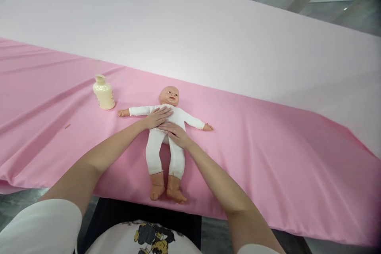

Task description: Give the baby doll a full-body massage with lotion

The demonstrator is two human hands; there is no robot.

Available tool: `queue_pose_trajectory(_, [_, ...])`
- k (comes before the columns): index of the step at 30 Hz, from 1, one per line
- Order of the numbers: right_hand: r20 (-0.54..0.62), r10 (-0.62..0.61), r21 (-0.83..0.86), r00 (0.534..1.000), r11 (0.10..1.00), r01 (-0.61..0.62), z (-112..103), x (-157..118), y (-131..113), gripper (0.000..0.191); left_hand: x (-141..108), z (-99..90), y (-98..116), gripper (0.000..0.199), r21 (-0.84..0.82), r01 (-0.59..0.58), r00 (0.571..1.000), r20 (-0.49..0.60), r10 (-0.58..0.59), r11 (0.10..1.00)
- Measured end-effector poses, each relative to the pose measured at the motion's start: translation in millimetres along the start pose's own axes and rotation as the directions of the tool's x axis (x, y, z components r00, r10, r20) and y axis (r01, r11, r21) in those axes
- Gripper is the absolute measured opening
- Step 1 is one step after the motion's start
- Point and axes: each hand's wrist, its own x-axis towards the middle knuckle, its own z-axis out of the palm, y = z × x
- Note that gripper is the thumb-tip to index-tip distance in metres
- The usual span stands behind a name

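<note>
A baby doll (177, 116) with a white cloth body lies on its back on the pink cloth, face up, arms spread and feet toward me. My left hand (159, 117) rests flat on its chest, fingers stretched out. Just below, on the belly, my right hand (175, 133) lies flat too, its fingers pointing left. Both palms face down on the doll and hide part of its torso. Neither hand grips anything.
A cream pump bottle (104, 95) stands to the left, beyond the doll's hand. A small brownish strip (68, 126) lies on the pink cloth (232, 158) nearer me. Behind the table rises a white panel (208, 39).
</note>
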Motion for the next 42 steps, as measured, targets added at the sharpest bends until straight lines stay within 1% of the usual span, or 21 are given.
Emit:
queue_pose_trajectory(3, [-0.057, 0.081, -0.121, 0.995, 0.989, -0.087, 0, -4, 14, 0.046, -1, 4.4, -3, 0.061, -0.026, 0.007, 1.0, -0.008, -0.007, 1.0])
queue_pose_trajectory(6, [-0.086, 0.172, -0.245, 0.981, 0.951, -0.189, -1, -5, 24, 0.05, 2, 10.1, -5, 0.064, -0.033, 0.04, 0.999, -0.027, -0.041, 0.999])
queue_pose_trajectory(8, [-0.077, 0.217, -0.295, 0.973, 0.928, -0.23, -2, -1, 27, 0.055, 4, 12.9, -6, 0.069, -0.031, 0.045, 0.998, -0.037, -0.047, 0.998])
queue_pose_trajectory(11, [-0.054, 0.286, -0.355, 0.957, 0.89, -0.286, -3, 9, 30, 0.063, 5, 13.9, -6, 0.077, -0.022, 0.02, 0.999, -0.037, -0.021, 1.0])
queue_pose_trajectory(14, [-0.009, 0.309, -0.401, 0.951, 0.87, -0.286, -7, 24, 34, 0.07, 4, 13.6, -6, 0.08, -0.022, -0.026, 0.997, -0.069, 0.025, 0.999])
queue_pose_trajectory(18, [0.074, 0.217, -0.388, 0.973, 0.905, -0.173, -17, 43, 42, 0.069, 1, 16.0, -7, 0.078, -0.008, -0.108, 0.98, -0.171, 0.105, 0.994])
queue_pose_trajectory(20, [0.07, 0.195, -0.346, 0.978, 0.924, -0.159, -20, 49, 45, 0.069, 0, 17.3, -7, 0.078, 0.009, -0.114, 0.976, -0.186, 0.113, 0.993])
queue_pose_trajectory(23, [0.009, 0.221, -0.284, 0.975, 0.936, -0.209, -18, 48, 49, 0.07, 0, 17.0, -7, 0.078, 0.013, -0.115, 0.982, -0.153, 0.115, 0.993])
queue_pose_trajectory(26, [-0.059, 0.289, -0.254, 0.955, 0.921, -0.295, -11, 40, 49, 0.065, 1, 15.2, -7, 0.07, -0.004, -0.097, 0.987, -0.126, 0.095, 0.995])
queue_pose_trajectory(29, [-0.097, 0.375, -0.246, 0.922, 0.888, -0.387, -4, 32, 46, 0.061, 2, 14.4, -6, 0.063, -0.022, -0.023, 0.991, -0.132, 0.02, 0.999])
queue_pose_trajectory(32, [-0.105, 0.464, -0.245, 0.879, 0.845, -0.475, 2, 26, 37, 0.066, 3, 15.4, -4, 0.061, -0.02, 0.055, 0.987, -0.153, -0.057, 0.998])
queue_pose_trajectory(35, [-0.119, 0.542, -0.238, 0.832, 0.798, -0.554, 8, 20, 24, 0.071, 3, 18.0, -3, 0.058, -0.002, 0.129, 0.97, -0.206, -0.126, 0.992])
queue_pose_trajectory(39, [-0.116, 0.599, -0.256, 0.792, 0.753, -0.606, 13, 14, 5, 0.075, 3, 22.0, -4, 0.056, 0.014, 0.159, 0.951, -0.269, -0.15, 0.987])
queue_pose_trajectory(42, [-0.073, 0.621, -0.286, 0.78, 0.736, -0.613, 9, 22, -4, 0.079, 4, 24.2, -6, 0.057, 0.017, 0.154, 0.949, -0.282, -0.143, 0.988])
